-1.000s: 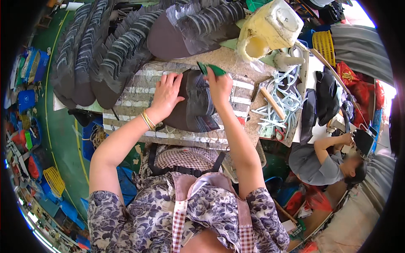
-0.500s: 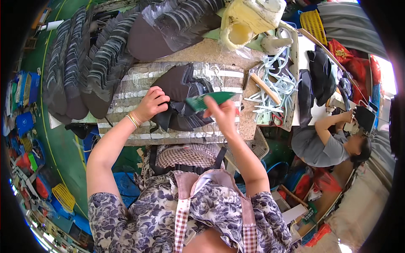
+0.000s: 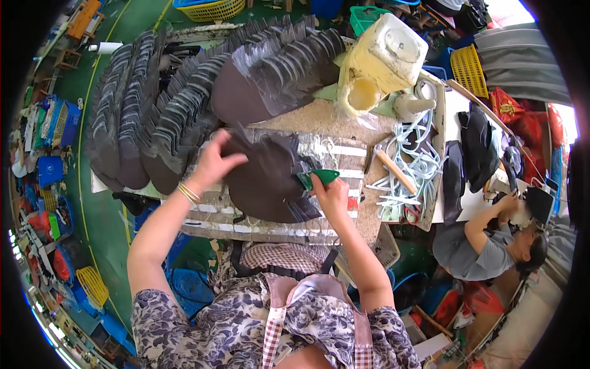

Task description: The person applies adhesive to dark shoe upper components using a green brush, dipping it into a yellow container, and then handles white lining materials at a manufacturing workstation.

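A fanned pile of dark brown, round-ended flat pieces [image 3: 261, 184] lies on a board with pale stripes [image 3: 215, 229]. My left hand [image 3: 216, 161] is above the pile's left edge, thumb apart from the fingers, somewhat blurred; I see nothing held in it. In my right hand [image 3: 332, 198] is a flat green scraper [image 3: 321, 178], gripped between thumb and fingers. Its far end meets the dark, layered right edge of the pile. How firmly it touches there I cannot tell.
Long fanned rows of similar dark pieces [image 3: 187, 123] cover the table's left and back. A yellowed plastic jug [image 3: 387, 61] stands at the back right. Beside it are pale strips [image 3: 418, 147], a wooden stick [image 3: 396, 172] and red-handled scissors [image 3: 410, 213]. Another person [image 3: 476, 249] sits at right.
My left hand has let go of the dark piece's edge and opened. The pile now shows a broader, flatter face. The scraper has turned in my right hand, and the whole view has shifted.
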### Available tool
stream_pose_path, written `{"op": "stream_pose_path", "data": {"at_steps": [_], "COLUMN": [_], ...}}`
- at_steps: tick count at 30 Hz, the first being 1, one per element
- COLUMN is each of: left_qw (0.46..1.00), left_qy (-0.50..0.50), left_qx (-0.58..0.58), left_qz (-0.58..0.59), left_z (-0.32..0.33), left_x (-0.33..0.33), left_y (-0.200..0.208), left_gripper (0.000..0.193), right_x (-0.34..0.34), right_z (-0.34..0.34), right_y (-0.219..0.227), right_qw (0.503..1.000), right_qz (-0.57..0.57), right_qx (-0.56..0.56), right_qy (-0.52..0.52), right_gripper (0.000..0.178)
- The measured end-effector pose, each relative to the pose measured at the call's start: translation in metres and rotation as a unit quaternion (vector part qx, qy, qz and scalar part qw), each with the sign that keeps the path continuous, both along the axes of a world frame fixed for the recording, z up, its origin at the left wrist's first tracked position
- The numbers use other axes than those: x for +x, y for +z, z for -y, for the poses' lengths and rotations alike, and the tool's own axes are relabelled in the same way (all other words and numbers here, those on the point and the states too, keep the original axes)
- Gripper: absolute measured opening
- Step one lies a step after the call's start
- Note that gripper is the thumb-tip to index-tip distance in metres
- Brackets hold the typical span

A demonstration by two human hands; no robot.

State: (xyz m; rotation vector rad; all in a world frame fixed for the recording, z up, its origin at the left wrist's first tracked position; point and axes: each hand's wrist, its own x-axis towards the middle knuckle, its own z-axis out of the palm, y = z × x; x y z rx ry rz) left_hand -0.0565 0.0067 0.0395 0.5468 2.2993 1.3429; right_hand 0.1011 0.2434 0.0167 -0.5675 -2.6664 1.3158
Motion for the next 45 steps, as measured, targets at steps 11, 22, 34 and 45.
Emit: {"op": "stream_pose_path", "data": {"at_steps": [11, 22, 34, 45], "left_qw": [0.934, 0.949, 0.957, 0.956], "left_qy": [0.166, -0.059, -0.082, -0.081], "left_qx": [-0.108, -0.180, -0.188, -0.180], "left_qz": [-0.297, -0.254, -0.205, -0.216], "left_z": [-0.014, -0.024, -0.025, -0.019], "left_x": [-0.128, 0.047, 0.064, 0.063], "left_y": [-0.035, -0.019, -0.032, -0.041], "left_gripper": [0.062, 0.078, 0.084, 0.084], "right_x": [-0.075, -0.118, -0.053, 0.047], "right_z": [-0.097, -0.151, -0.004, 0.033], "right_y": [0.037, 0.015, 0.002, -0.021], "right_qw": [0.977, 0.917, 0.990, 0.918], "right_qz": [-0.142, 0.011, 0.018, -0.145], "right_qx": [0.018, -0.373, -0.139, -0.310], "right_qy": [-0.158, -0.139, -0.002, -0.199], "right_gripper": [0.014, 0.027, 0.028, 0.009]}}
